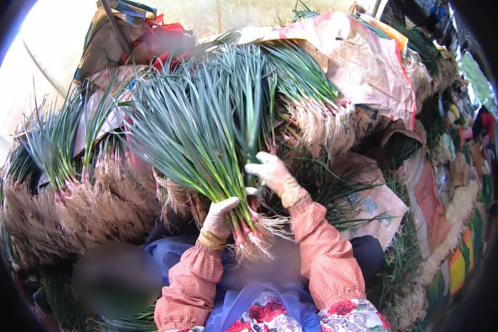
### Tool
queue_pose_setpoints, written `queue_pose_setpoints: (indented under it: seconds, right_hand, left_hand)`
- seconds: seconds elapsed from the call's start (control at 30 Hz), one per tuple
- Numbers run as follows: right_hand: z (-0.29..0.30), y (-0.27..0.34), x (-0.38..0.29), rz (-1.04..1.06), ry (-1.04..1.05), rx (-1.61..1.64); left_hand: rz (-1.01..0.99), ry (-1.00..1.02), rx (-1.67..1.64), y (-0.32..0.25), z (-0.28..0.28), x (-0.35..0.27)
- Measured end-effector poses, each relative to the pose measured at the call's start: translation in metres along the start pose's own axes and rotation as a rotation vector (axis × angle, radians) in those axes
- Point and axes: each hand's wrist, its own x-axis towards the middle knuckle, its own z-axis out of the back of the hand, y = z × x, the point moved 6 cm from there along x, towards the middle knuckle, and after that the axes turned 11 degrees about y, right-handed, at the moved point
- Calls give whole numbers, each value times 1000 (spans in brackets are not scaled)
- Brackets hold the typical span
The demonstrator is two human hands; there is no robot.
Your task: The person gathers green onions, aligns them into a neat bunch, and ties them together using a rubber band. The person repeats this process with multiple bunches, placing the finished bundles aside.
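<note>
A large bunch of green onions [207,137] fans out in front of me, leaves pointing away and pinkish bulbs with pale roots towards my lap. My left hand [220,218], in a whitish glove, is closed around its stems just above the bulbs. At the bunch's right side is my right hand [272,174], also gloved, with its fingers partly curled near a few dark green stems; whether it grips any cannot be told. The roots [255,245] hang over a blue apron [240,265].
Piles of green onions with matted roots [79,207] lie to the left. More onions [311,83] lie at the upper right beside a woven sack [357,62]. Another sack [382,207] and loose leaves are at the right, and a red bag [166,41] is at the back.
</note>
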Motion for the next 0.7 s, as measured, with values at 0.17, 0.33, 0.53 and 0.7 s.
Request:
queue_pose_setpoints:
  seconds: [0.17,0.33,0.53,0.7]
  right_hand:
    - [-6,-23,-19,17,-235,518]
    - [-41,-21,-8,55,-22,1212]
    - [-46,-8,-7,-133,99,789]
    - [-51,6,-24,-114,152,800]
  left_hand:
    - [-76,-73,115,5,2,5]
    - [-126,-126,-10,6,2,-6]
    - [-159,-38,-193,9,2,-14]
    - [-18,47,-46,-1,-12,-17]
